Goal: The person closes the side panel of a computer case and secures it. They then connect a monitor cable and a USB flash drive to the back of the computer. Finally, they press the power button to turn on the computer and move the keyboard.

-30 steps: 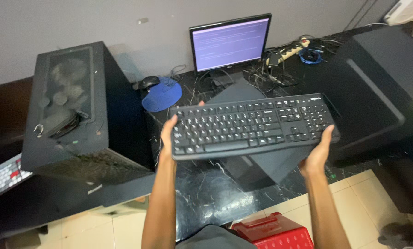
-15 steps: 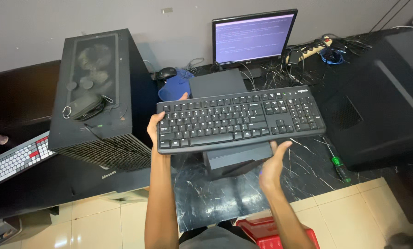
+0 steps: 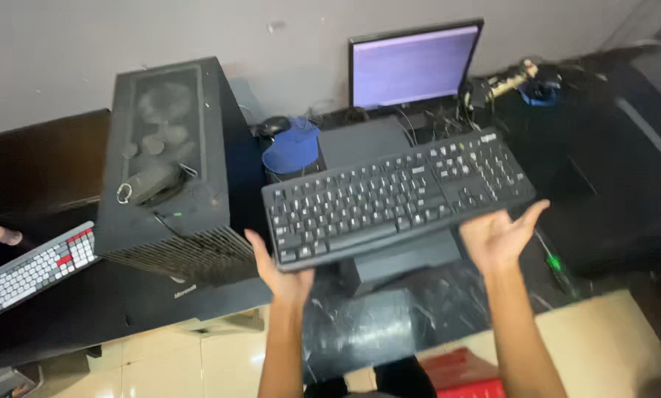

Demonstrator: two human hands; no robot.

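While a black keyboard (image 3: 397,197) is held up over the dark desk (image 3: 389,324), tilted w/ its right end higher, its lower left corner is propped by the left hand (image 3: 282,271), fingers bent up against the underside. The right hand (image 3: 496,237) is spread palm-up, fingers open, just under the right front edge; contact can't be told. A black PC tower (image 3: 169,166) is seen at left, a lit monitor (image 3: 414,66) behind, and a white-and-red keyboard (image 3: 32,270) far left.

A black-framed flat monitor (image 3: 416,68) stands at the back of the dark desk against the wall, its rectangular screen glowing pale violet.
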